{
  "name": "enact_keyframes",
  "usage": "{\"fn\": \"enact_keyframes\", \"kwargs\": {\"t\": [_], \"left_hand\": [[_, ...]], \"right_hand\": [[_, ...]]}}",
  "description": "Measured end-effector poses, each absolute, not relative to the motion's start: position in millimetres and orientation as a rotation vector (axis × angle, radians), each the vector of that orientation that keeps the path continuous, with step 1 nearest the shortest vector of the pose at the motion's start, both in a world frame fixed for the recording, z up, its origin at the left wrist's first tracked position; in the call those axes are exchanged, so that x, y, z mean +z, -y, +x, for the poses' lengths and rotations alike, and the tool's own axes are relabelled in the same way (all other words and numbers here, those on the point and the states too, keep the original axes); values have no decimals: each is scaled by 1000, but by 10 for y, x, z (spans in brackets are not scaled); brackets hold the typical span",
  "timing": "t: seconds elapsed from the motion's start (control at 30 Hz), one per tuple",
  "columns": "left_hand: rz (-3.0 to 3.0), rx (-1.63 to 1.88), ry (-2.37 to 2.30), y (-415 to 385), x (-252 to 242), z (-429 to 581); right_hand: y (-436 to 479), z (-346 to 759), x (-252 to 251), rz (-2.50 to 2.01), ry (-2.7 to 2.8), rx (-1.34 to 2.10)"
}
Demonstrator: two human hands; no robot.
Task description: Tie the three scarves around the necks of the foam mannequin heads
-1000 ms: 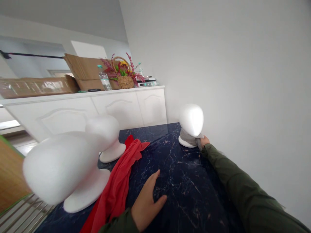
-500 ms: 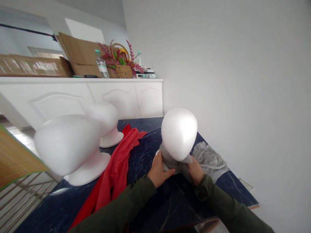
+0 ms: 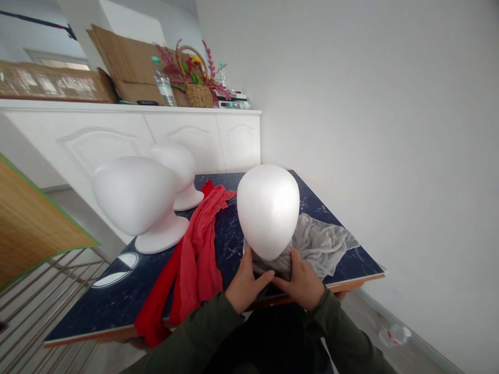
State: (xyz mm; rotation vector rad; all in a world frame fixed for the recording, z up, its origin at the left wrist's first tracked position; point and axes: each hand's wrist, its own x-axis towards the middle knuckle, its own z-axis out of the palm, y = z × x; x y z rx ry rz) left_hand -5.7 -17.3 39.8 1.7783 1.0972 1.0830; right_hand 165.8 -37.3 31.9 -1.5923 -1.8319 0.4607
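Observation:
A smooth white mannequin head stands near the table's front edge, its narrow chin toward me. Grey scarf cloth is bunched about its neck, and the rest of the grey scarf lies crumpled on the table to the right. At the neck's left side, my left hand is closed on the cloth, its fingertips partly hidden behind the head. My right hand grips the cloth on the opposite side. The two thumbs almost meet below the chin.
A red scarf drapes over the dark blue marbled table. Two more white mannequin heads, a nearer one and a farther one, stand left. A wire rack is at far left; a white cabinet stands behind.
The view has shifted, showing more of the table's front edge. The mannequin head sits closer to me, and both hands have come nearer together below its chin.

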Motion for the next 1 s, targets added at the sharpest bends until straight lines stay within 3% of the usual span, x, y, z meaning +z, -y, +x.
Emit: {"fn": "enact_keyframes", "kwargs": {"t": [0.23, 0.37, 0.53, 0.6, 0.8, 1.0], "left_hand": [[1837, 1202, -1132, 207, 257, 37], [1812, 1239, -1160, 229, 250, 69], [1744, 1245, -1170, 312, 221, 71], [1768, 1251, -1245, 372, 195, 62], [1920, 1143, -1593, 426, 209, 92], [1878, 1069, -1626, 343, 263, 95]], "right_hand": [[590, 1820, 299, -1952, 1979, 161], [756, 1673, 316, -1793, 1813, 574], [1044, 1240, 191, -828, 1308, 1498], [1109, 1132, 127, -652, 1076, 1747], [1038, 1171, 74, -781, 1016, 1773], [848, 1343, -18, -1025, 936, 1690]]}}
